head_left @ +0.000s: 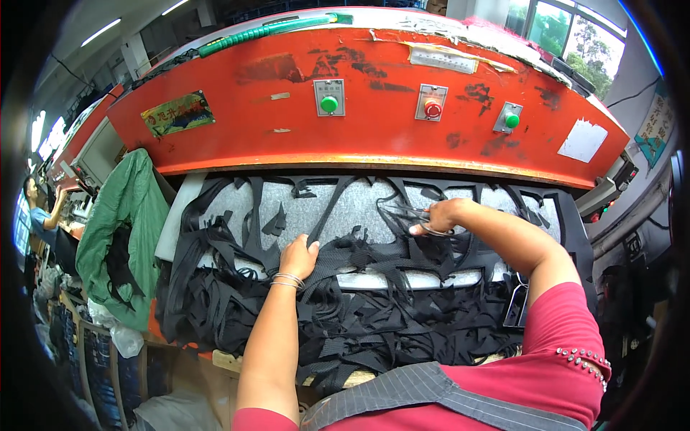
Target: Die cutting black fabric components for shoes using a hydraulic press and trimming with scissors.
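My left hand point(299, 257) is closed, pinching a narrow strip of black fabric scrap point(330, 208) that runs up toward the machine. In my right hand point(447, 215) is a pair of scissors point(433, 231), with a metal loop showing below my fingers and the blades pointing left among thin black strips. Between and below both hands lies a tangled heap of black mesh offcuts point(374, 316). Under the webbing of cut-out scrap, a pale grey board point(363, 208) shows through the gaps.
Just beyond my hands stands a red machine beam point(273, 136) with green buttons and a red one. A green sack point(122, 230) holding black scraps hangs at left. Near my right forearm is a metal-edged frame point(516, 307). Another person point(47, 215) works far left.
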{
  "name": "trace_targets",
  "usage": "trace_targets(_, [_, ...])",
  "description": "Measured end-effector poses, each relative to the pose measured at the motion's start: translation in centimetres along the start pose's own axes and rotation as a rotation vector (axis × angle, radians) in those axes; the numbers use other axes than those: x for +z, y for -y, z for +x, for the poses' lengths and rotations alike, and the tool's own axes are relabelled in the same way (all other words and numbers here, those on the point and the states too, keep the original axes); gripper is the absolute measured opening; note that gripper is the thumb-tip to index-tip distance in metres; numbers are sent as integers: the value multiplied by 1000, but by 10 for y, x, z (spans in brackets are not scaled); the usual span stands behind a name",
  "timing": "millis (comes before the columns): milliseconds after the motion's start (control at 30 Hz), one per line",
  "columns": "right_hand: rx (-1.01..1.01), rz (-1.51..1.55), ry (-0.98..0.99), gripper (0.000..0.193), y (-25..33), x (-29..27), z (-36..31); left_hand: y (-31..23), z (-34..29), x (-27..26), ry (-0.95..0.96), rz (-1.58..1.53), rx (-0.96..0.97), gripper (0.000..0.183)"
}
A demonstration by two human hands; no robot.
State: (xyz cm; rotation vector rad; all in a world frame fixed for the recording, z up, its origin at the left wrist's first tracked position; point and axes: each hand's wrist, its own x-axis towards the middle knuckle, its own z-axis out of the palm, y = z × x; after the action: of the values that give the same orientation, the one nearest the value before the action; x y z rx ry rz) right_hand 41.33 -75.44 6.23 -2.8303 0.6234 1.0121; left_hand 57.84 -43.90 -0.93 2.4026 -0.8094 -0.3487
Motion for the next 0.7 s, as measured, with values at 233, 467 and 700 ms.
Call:
trace_targets(233, [-195,116,-204,86,75,-18,36,9,9,-6,48,-120,37,47])
trace_targets(467, [-192,418,380,105,107,-37,45,61,40,-31,475,-995,-165,30])
trace_targets(700, [-5,485,219,104,224,-52,73,114,62,-38,465,-808,47,28])
